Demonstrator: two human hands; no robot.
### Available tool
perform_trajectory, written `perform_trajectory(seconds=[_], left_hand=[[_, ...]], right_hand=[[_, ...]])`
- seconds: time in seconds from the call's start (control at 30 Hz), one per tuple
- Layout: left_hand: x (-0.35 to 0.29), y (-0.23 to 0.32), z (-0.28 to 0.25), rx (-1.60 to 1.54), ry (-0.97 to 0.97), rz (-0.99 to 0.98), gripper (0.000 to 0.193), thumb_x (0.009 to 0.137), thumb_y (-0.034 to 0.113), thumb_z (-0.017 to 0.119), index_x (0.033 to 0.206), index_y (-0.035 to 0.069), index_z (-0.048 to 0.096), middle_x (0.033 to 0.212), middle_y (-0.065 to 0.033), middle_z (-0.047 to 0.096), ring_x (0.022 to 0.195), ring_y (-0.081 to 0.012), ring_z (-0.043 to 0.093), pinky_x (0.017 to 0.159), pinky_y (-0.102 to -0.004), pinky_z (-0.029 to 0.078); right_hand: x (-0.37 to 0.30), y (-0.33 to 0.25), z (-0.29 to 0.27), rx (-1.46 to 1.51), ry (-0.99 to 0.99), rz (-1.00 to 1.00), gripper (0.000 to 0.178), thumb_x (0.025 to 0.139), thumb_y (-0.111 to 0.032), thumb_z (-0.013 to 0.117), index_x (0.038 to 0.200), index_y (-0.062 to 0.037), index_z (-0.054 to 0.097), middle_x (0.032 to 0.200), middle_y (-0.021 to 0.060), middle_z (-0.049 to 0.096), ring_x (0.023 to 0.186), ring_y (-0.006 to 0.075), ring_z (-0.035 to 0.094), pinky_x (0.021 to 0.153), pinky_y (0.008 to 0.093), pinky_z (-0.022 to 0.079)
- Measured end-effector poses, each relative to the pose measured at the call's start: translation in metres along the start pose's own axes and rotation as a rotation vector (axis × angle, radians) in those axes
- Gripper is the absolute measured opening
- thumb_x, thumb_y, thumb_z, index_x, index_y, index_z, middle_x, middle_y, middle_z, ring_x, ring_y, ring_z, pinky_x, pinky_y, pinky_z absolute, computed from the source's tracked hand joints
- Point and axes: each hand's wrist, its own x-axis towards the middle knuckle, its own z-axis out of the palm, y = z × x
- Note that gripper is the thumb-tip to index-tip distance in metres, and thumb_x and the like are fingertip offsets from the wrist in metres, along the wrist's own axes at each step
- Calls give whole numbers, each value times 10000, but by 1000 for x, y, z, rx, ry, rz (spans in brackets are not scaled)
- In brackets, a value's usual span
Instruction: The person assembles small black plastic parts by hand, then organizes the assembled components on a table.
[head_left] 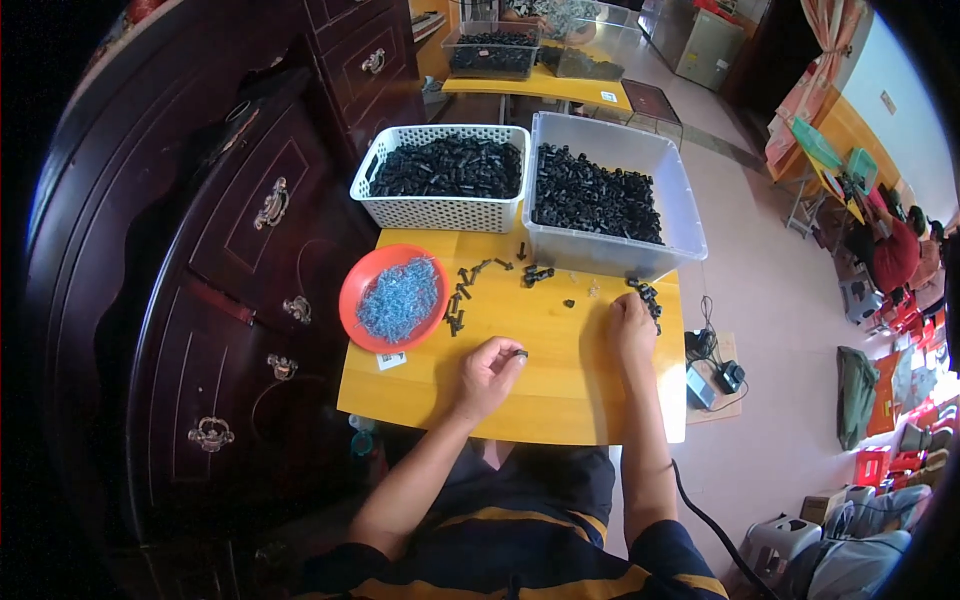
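My left hand (488,376) is above the near middle of the yellow table (570,400), its thumb and forefinger pinching a small black plastic part (521,353). At the table's right side my right hand (632,328) is closed, its fingertips beside a little heap of black plastic pieces (647,293). Whatever it may hold is hidden. Left of my left hand, a red bowl (350,312) carries a pile of thin, bluish-silver pieces (398,300). Loose black pin-like parts (461,292) lie along the bowl's right side, and a few black pieces (537,275) rest farther back.
At the table's back stand a white perforated basket (440,213) and a clear plastic bin (610,252), both holding many black parts. A dark wooden cabinet (240,260) rises on the left. Cables and a black device (730,376) sit low on the right. Another person (893,255) sits at far right.
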Motion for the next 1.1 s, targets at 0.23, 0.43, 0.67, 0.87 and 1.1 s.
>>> perform_trajectory(seconds=[0.23, 0.43, 0.67, 0.87, 1.1], left_hand=[[-1, -4, -4, -120, -6, -66, 117, 935, 5, 666, 1051, -7, 679, 872, 3, 689, 751, -54, 635, 676, -212, 512], [2, 11, -9, -277, -14, -185, 164, 986, 23, 614, 1140, -1, 661, 973, -23, 710, 796, -61, 643, 706, -217, 534], [2, 0, -15, -315, -35, -141, 167, 987, 33, 616, 1142, 3, 669, 953, -15, 709, 761, -56, 630, 702, -209, 526], [1, 3, -12, -259, -41, -121, 145, 976, 33, 636, 1107, 0, 690, 913, 11, 686, 750, -54, 625, 700, -204, 519], [1, -2, -8, -177, -70, -90, 157, 938, 8, 673, 1093, -2, 694, 873, 21, 683, 742, -44, 621, 686, -198, 509]], right_hand=[[-49, -42, -12, 672, -224, 63, 66, 969, -80, 661, 1021, -41, 646, 840, 29, 683, 665, 116, 606, 633, 265, 496], [-75, -74, -5, 1066, -443, 224, 39, 973, -45, 671, 1010, -51, 661, 831, -69, 606, 686, 29, 516, 607, 199, 422], [-83, -88, 2, 1147, -569, 179, 49, 980, -39, 658, 1026, -26, 667, 865, -51, 639, 753, 28, 550, 679, 198, 455], [-84, -93, 3, 1145, -555, 159, 42, 977, -42, 661, 1004, -12, 671, 859, -42, 647, 762, 37, 561, 696, 202, 467], [-81, -91, 0, 889, -440, 31, 57, 928, -60, 717, 940, -14, 684, 745, -17, 662, 686, 39, 577, 635, 229, 490]])
